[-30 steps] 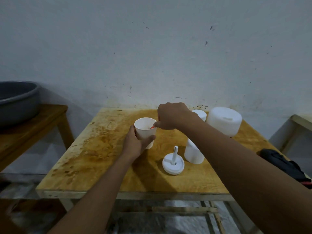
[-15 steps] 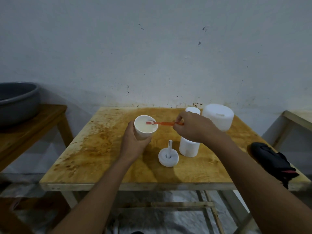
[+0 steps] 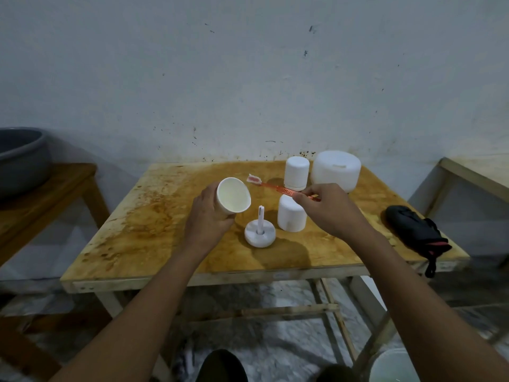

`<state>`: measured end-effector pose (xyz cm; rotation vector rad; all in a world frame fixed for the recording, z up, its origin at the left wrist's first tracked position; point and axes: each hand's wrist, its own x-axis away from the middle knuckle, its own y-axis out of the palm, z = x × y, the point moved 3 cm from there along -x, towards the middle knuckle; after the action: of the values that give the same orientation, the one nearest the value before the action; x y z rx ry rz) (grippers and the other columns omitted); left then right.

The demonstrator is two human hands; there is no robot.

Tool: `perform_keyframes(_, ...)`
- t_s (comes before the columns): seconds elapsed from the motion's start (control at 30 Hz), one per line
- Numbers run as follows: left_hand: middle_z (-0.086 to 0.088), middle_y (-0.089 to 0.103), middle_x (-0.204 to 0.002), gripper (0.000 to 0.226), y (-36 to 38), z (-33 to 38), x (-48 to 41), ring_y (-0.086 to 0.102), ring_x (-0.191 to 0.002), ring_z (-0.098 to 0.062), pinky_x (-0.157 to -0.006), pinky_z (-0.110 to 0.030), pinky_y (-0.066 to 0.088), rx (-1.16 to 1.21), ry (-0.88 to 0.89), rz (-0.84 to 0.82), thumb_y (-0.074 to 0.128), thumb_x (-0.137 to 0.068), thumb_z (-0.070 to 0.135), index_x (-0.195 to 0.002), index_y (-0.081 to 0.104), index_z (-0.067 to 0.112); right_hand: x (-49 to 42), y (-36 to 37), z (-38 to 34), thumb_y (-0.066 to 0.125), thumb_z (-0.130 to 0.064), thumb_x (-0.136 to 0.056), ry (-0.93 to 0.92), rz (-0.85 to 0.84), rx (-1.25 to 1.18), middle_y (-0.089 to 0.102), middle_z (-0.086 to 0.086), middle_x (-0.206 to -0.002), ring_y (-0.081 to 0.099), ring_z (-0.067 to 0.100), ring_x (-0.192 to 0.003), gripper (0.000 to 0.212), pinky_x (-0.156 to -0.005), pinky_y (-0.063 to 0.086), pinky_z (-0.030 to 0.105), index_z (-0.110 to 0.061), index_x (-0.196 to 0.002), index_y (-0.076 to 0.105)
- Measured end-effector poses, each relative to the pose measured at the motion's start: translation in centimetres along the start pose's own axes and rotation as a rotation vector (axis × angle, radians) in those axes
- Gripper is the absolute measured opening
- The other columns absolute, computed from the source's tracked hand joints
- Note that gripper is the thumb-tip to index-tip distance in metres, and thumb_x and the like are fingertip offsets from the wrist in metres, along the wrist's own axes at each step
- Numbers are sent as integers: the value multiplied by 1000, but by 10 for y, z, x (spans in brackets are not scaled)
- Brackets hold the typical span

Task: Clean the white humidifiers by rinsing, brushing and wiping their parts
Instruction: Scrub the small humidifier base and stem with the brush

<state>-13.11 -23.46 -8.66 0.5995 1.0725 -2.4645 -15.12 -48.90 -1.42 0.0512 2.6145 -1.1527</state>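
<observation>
A person stands at a stained wooden table, both bare arms reaching forward. The landmark is a round white base with a thin upright stem, which sits on the table towards the near edge.

Far left of the base, on a separate bench, is a grey basin.

Just left of the base, the left hand is wrapped around a white cup-shaped humidifier tank, fingers curled behind its wall. The tank is tipped so that its open mouth faces the viewer and slightly right. Whether its bottom rests on the table cannot be told.

Above and behind the base, an orange toothbrush slants up to the left. Its bristle head is just outside the tank's rim, not inside it.

Just right of the base stands a white cylinder, with a second cylinder behind it and a wide white dome cover further right by the wall.

Right of the base, the right hand pinches the toothbrush handle between thumb and fingers.

Far right of the base, at the table's edge, lies a black pouch.

This looks like the brushing step, with the tank as the part being worked on. The next move probably calls for guiding the bristles into the tank's mouth and scrubbing its inner wall while the left hand keeps it steady and tilted.
</observation>
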Motion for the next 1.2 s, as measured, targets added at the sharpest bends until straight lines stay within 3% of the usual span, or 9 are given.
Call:
perform_keyframes(0.2, -4, 50, -137, 88, -3, 5, 3, 45, -124, -24, -93, -42, 49, -124, 84, -41, 88, -66, 17, -141, 41, 18, 6, -1, 11, 56, -48, -93, 65, 3, 14, 59, -4, -63, 53, 13, -53, 29, -53, 42, 31, -22, -96, 69)
perform_keyframes(0.47, -5, 52, -137, 89, -1, 9, 8, 46, -124, -25, -94, -40, 47, -236, 187, -50, 89, -66, 19, -141, 42, 16, 9, 3, 18, 55, -49, -92, 105, -22, 119, 66, -9, -79, 63, 13, -75, 28, -72, 58, 41, -25, -100, 69)
perform_keyframes(0.73, -5, 52, -136, 87, 1, 12, 13, 46, -126, -25, -97, -43, 49, -261, 246, -46, 89, -65, 17, -140, 43, 16, 16, 4, 21, 54, -48, -94, 139, -69, 119, 64, -7, -78, 62, 13, -77, 27, -66, 53, 35, -25, -97, 67)
perform_keyframes(1.2, -5, 52, -135, 87, -1, 14, 15, 45, -128, -29, -99, -47, 46, -267, 308, -41, 88, -62, 8, -137, 45, 17, 18, 5, 22, 54, -48, -94, 134, -72, 108, 64, -9, -83, 62, 14, -85, 28, -70, 54, 37, -24, -97, 68)
